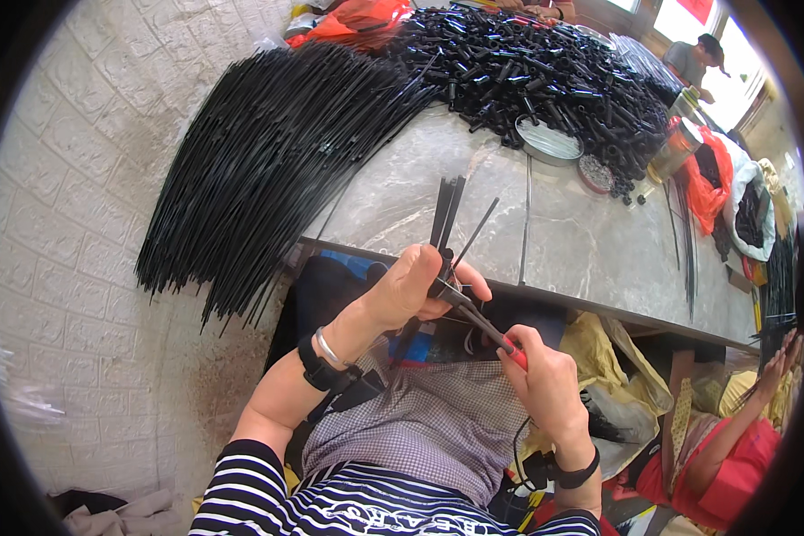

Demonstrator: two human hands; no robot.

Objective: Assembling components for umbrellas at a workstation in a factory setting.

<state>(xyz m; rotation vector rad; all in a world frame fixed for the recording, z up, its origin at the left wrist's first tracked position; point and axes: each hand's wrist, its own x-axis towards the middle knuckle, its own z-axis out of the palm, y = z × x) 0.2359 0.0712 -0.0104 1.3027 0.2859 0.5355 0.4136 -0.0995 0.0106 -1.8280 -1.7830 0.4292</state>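
Checked apron [429, 429] over lap, left hand [411, 286] clamped around black rods [447, 214], right hand [545, 375] gripping red-handled tool [496, 335], perhaps pliers, grey table [590, 241] beyond.

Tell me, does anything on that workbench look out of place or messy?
Mostly orderly. The big fan of thin black rods overhangs the grey table edge at the left, and a few single rods lie stray across the bare top. Nothing looks broken or spilled.

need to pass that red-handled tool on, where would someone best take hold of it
Probably by the red-handled tool's bare metal middle, from the table side: the right hand covers its red end, and its tip sits among thin black strips pinched in the left hand.
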